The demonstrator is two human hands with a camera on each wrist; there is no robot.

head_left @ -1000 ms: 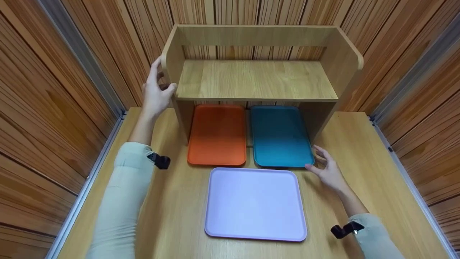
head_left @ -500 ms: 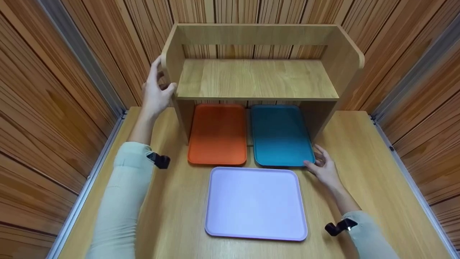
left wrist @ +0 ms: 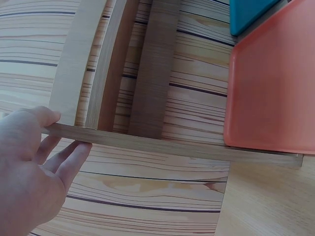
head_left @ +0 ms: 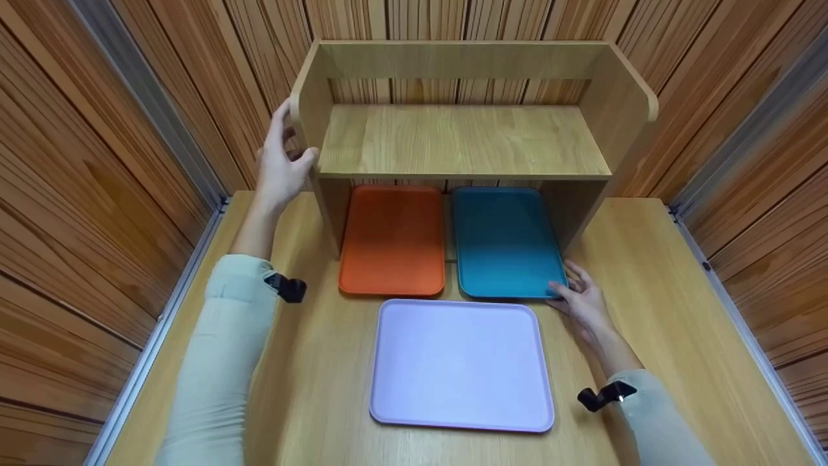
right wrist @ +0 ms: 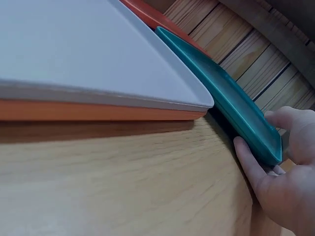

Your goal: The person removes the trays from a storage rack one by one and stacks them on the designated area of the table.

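Note:
A wooden desk shelf stands at the back of the table. My left hand holds its left side panel, thumb on one face and fingers on the other. Below the shelf board lie an orange tray on the left and a teal tray on the right, both jutting out in front. My right hand pinches the near right corner of the teal tray. In the right wrist view, the thumb is over the tray's rim and a finger lies under it. The other fingers are partly hidden.
A lavender tray lies crosswise in front of the two others; an orange edge shows beneath it. Wood-plank walls close off the back and both sides, with metal rails along the table's side edges.
My right hand has moved slightly left and closed on the corner of the teal tray, its thumb now over the rim. The left hand has stayed on the shelf.

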